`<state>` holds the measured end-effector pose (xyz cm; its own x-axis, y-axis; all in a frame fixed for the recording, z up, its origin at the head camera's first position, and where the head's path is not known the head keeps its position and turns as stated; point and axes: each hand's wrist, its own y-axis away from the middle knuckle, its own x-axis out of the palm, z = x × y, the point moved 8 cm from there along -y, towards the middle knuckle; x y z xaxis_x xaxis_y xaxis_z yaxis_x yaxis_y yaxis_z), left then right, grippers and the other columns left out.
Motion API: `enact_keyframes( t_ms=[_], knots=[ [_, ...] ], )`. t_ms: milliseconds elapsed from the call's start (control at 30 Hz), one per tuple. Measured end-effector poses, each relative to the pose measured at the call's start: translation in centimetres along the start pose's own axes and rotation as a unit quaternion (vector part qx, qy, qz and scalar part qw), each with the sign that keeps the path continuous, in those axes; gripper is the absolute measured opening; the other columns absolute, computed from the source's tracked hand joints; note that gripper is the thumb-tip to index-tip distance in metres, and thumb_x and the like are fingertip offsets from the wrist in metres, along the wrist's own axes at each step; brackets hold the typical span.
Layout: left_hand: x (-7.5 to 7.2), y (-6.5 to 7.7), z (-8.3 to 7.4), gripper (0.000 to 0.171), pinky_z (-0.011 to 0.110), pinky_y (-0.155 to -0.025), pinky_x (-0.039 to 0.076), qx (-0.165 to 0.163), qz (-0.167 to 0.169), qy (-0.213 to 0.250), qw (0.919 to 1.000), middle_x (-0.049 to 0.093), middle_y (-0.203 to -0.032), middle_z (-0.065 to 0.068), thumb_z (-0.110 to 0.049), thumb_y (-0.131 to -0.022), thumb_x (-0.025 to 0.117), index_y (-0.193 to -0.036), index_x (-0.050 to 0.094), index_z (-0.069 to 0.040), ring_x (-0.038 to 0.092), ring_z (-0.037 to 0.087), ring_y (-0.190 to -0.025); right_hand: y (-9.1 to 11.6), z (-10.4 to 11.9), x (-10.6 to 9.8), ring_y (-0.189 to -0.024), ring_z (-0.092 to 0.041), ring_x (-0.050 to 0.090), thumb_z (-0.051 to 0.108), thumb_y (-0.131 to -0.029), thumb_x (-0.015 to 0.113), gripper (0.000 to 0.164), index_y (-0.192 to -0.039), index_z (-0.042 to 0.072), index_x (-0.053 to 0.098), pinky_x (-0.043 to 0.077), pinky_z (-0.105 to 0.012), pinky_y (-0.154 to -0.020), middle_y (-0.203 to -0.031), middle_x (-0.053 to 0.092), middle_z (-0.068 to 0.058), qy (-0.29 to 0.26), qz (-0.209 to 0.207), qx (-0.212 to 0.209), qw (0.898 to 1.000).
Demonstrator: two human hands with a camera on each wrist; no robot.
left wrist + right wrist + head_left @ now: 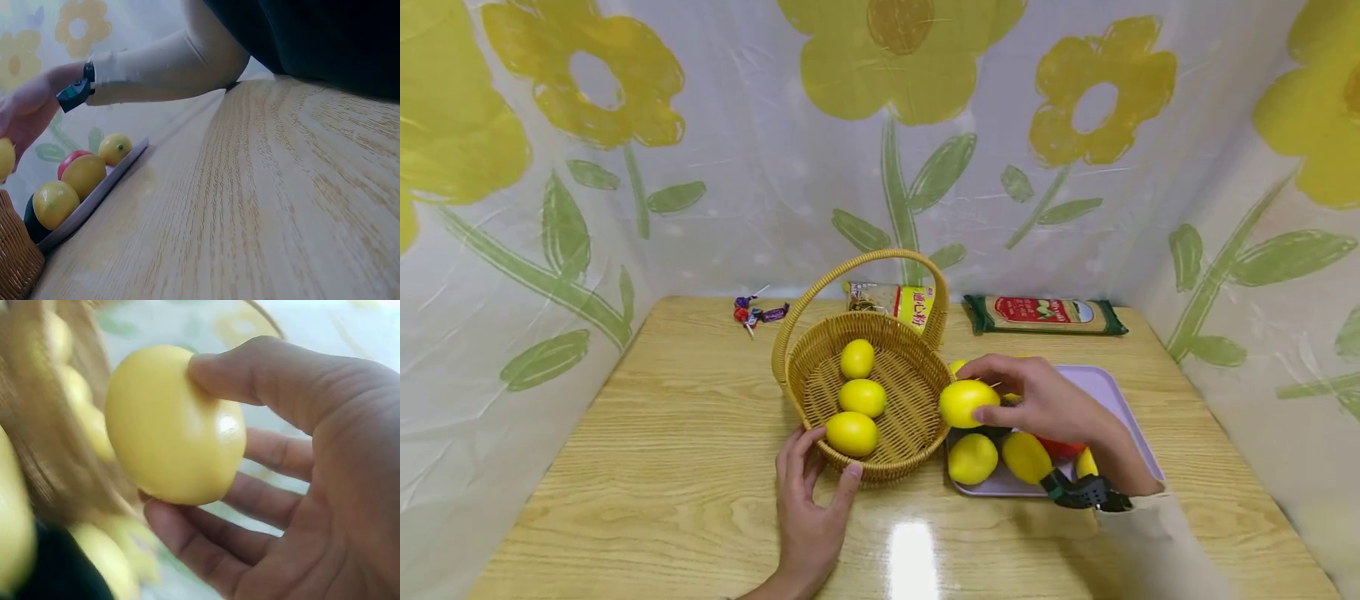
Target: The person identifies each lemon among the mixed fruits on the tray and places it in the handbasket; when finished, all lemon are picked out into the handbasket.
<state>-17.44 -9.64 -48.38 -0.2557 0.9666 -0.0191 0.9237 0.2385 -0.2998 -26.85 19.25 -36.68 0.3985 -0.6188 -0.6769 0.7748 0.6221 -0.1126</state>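
Observation:
In the head view my right hand [1037, 396] holds a lemon [968, 404] between thumb and fingers, level with the right rim of a wicker basket [917, 454]. The right wrist view shows this lemon [169, 425] close up, thumb on one side and fingers behind and below. Three more lemons lie in a row inside the basket, the nearest lemon [852, 434] by its front rim. My left hand [811, 508] grips the basket's front left rim, index fingertip and thumb tip on the edge. Its fingers are outside the left wrist view.
Right of the basket, a lilac tray [1093, 379] carries a lemon [973, 458], a yellow mango-like fruit [1027, 457], something red and a dark fruit. Behind stand a pasta bag [913, 304] and a green-ended noodle packet [1045, 315]. Lollipops [745, 315] lie back left. The basket's handle [857, 260] arches upright.

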Motion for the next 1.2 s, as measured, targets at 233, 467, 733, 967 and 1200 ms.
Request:
enact_keyframes(
  t_ms=[233,467,733,967,1200],
  knots=[
    [-0.1,0.0,-0.2,0.063,0.013,-0.124,0.038,0.009,-0.003,-0.002,0.9999,0.029,-0.166,0.028,-0.005,-0.099,0.08,-0.153,0.049,0.002,0.04,0.042,-0.152,-2.7,3.4,6.4,-0.11,-0.009,0.068,0.034,-0.104,0.079,0.045,-0.146,0.022,0.069,0.064,-0.032,-0.093,-0.141,0.072,0.006,0.056,0.035,-0.063,0.996],
    [-0.2,0.0,-0.2,0.062,0.016,-0.125,0.039,0.014,-0.004,0.0,0.9999,0.029,-0.167,0.026,-0.005,-0.099,0.08,-0.153,0.05,-0.001,0.04,0.04,-0.153,-2.7,5.1,8.6,-0.132,-0.016,0.068,0.034,-0.105,0.077,0.055,-0.155,0.016,0.062,0.063,-0.045,-0.109,-0.155,0.065,0.001,0.011,0.059,-0.074,0.995],
    [-0.2,0.0,-0.1,0.063,0.019,-0.127,0.038,0.01,-0.006,0.005,0.9999,0.03,-0.166,0.027,-0.005,-0.098,0.081,-0.153,0.051,-0.002,0.04,0.043,-0.153,1.3,2.8,5.9,-0.129,-0.027,0.072,0.012,-0.103,0.077,0.048,-0.15,0.017,0.067,0.061,-0.043,-0.112,-0.148,0.071,-0.005,-0.112,0.022,-0.045,0.993],
    [-0.2,0.0,-0.1,0.063,0.018,-0.127,0.038,0.008,-0.008,0.002,0.9999,0.029,-0.167,0.027,-0.005,-0.098,0.081,-0.153,0.051,-0.001,0.039,0.043,-0.154,8.7,-1.7,0.5,-0.134,-0.021,0.069,-0.014,-0.098,0.069,0.051,-0.146,0.003,0.067,0.058,-0.028,-0.113,-0.144,0.071,-0.019,-0.147,-0.065,-0.026,0.987],
    [-0.1,0.0,-0.1,0.062,0.017,-0.126,0.039,0.009,-0.009,-0.001,0.9999,0.031,-0.166,0.026,-0.006,-0.098,0.081,-0.152,0.051,-0.002,0.04,0.041,-0.153,17.2,-6.4,-3.7,-0.129,-0.005,0.069,-0.013,-0.103,0.064,0.044,-0.146,-0.005,0.064,0.058,-0.014,-0.102,-0.143,0.075,-0.006,-0.084,-0.183,0.088,0.976]
  ],
)
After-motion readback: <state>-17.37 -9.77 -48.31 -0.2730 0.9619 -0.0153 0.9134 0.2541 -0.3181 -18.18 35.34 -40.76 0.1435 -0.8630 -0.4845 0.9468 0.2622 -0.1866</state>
